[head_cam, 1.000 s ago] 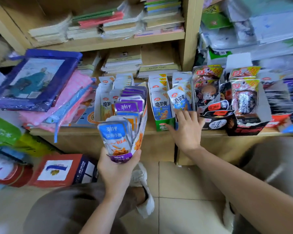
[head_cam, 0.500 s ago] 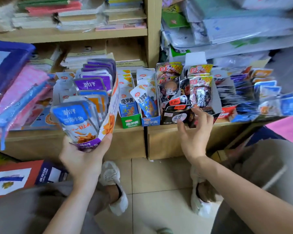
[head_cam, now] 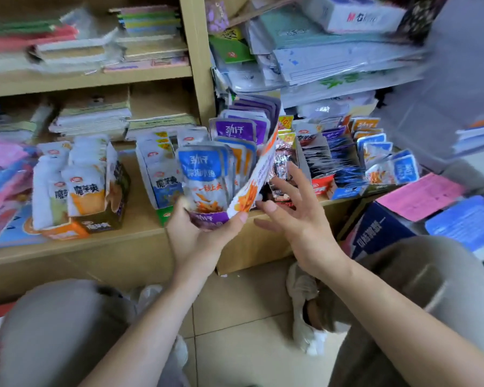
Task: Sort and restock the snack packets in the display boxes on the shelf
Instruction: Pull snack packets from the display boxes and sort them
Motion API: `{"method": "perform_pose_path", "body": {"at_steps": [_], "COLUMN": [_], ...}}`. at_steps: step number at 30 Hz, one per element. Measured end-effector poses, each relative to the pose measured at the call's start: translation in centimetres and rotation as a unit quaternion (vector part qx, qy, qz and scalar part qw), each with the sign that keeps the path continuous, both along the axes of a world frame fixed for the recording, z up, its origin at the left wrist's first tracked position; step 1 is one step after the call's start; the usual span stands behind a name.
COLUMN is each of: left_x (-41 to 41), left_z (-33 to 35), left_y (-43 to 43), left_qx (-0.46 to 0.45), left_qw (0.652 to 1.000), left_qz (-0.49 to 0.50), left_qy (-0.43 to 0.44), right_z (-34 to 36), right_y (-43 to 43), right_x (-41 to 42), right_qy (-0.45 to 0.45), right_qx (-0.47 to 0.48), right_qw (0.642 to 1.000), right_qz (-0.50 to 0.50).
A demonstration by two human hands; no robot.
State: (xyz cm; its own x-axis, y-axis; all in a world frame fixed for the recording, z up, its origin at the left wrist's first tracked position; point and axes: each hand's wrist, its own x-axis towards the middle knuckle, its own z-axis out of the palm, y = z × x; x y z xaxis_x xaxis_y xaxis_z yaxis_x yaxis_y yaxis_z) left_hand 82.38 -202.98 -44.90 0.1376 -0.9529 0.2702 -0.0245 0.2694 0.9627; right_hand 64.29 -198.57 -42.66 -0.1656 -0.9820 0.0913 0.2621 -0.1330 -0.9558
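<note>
- A display box point(head_cam: 252, 177) of snack packets is held clear of the shelf in the middle of the frame. Its purple lower end is clasped from below by the left hand point(head_cam: 199, 241), whose grip is closed round it, with digits curled up on both sides.
- Inside the box a blue packet point(head_cam: 203, 174) is stood at the front, orange ones are tucked behind it, and purple packets point(head_cam: 243, 129) are ranked at the back, higher in the frame.
- The right hand point(head_cam: 294, 216) is held just right of the box with its fingers straight and spread; its grip is open and nothing is held. Whether a fingertip touches the box's white-and-orange side cannot be told.
- Behind that hand, red-and-black packets point(head_cam: 284, 160) are seen on the wooden shelf point(head_cam: 118, 244), partly hidden.
- Left of centre, a green box point(head_cam: 164, 216) with blue-and-white packets is stood on the shelf. Further left, an orange-and-brown box point(head_cam: 95, 226) is filled with white packets.
- Toward the right of the frame, dark blue packets point(head_cam: 336, 166) and blue-and-white packets point(head_cam: 386, 163) are ranged in further boxes.
- Stacks of notebooks point(head_cam: 92, 118) are laid at the back of the shelf — blurred — and a dark blue carton point(head_cam: 380, 233) is set at the lower right.
</note>
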Motion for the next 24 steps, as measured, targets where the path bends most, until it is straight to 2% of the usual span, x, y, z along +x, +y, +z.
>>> {"method": "perform_pose_path", "body": {"at_steps": [6, 11, 18, 24], "left_x": [-5.7, -8.6, -10.4, -13.2], "left_z": [1.2, 1.0, 1.1, 3.3], "left_y": [0.3, 0.7, 0.0, -1.5], "left_qx": [-0.024, -0.026, -0.065, -0.1], "left_qw": [0.992, 0.968, 0.942, 0.897], "left_qz": [-0.117, -0.238, -0.312, -0.392], "left_qy": [-0.048, -0.069, -0.106, -0.179], "right_z": [-0.4, 0.4, 0.5, 2.1], "right_y": [2.1, 2.5, 2.8, 3.5], "right_x": [-2.5, -5.7, -8.6, -12.9], "right_qy": [0.002, 0.021, 0.045, -0.033], "right_qx": [-0.02, -0.041, -0.04, -0.052], "right_qw": [1.0, 0.999, 0.997, 0.992], "right_qz": [0.015, -0.006, -0.04, -0.11]}}
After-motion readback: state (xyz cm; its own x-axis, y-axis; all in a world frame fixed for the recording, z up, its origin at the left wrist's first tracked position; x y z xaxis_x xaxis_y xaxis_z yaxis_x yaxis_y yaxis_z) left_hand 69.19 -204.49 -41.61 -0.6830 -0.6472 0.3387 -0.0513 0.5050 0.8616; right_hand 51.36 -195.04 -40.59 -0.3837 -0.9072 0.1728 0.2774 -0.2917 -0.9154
